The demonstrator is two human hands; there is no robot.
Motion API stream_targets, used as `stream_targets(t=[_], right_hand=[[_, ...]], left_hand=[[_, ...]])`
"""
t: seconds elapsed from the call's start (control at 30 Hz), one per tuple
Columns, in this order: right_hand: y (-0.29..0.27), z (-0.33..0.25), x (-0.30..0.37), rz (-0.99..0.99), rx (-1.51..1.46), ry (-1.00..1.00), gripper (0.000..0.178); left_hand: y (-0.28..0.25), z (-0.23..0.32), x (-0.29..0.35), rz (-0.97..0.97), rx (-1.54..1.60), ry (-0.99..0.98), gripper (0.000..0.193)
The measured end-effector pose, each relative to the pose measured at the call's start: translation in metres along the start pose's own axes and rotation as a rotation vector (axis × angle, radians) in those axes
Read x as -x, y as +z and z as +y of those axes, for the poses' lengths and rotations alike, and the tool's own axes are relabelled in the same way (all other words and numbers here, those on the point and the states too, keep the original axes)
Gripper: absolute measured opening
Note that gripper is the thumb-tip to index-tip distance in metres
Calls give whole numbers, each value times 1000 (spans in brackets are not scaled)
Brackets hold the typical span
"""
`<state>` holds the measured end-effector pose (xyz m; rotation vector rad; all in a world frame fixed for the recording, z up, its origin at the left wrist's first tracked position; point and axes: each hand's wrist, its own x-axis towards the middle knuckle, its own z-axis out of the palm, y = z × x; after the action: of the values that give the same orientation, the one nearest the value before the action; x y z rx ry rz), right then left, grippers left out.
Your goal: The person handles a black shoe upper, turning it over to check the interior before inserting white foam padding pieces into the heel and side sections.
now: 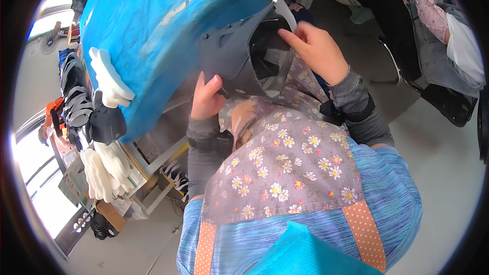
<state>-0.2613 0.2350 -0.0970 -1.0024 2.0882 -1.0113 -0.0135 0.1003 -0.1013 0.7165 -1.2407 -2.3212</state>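
Head view: open-ended dark grey piece point(229, 46) in upper centre of frame, opening turned right, lower part over the floral apron point(285, 168). Right hand point(322, 53) at its right rim; grip clamped there, thumb reaching over the opening. White strip point(281, 7) curls up beside the rim, upper centre. Left hand point(208, 98) at the piece's lower-left edge, thumb and forefinger pointing up; cannot tell whether that grip is closed on it. Blue-covered worktop point(142, 35) fills upper left; white shoe-shaped forms point(109, 81) lie on its left edge.
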Motion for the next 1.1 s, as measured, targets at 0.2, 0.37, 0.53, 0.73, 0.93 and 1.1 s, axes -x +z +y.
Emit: stream_targets(t=[0.2, 0.37, 0.53, 0.73, 0.93, 1.1], right_hand=[[10, 25, -5, -240, -580, 337, 57], [24, 16, 5, 117, -618, -243, 30], [-46, 37, 5, 294, -66, -317, 15], [-60, 53, 4, 626, 137, -277, 19], [26, 36, 16, 26, 61, -714, 20], [46, 60, 17, -158, 188, -599, 15]], left_hand=[[1, -14, -3, -43, -64, -60, 72], [0, -20, -14, -103, 61, -76, 68], [-22, -41, -21, -248, 408, 47, 66], [-11, -53, -31, -132, 484, -106, 64], [9, -67, -30, -149, 468, -303, 59], [1, -61, -40, 46, -166, -557, 59]])
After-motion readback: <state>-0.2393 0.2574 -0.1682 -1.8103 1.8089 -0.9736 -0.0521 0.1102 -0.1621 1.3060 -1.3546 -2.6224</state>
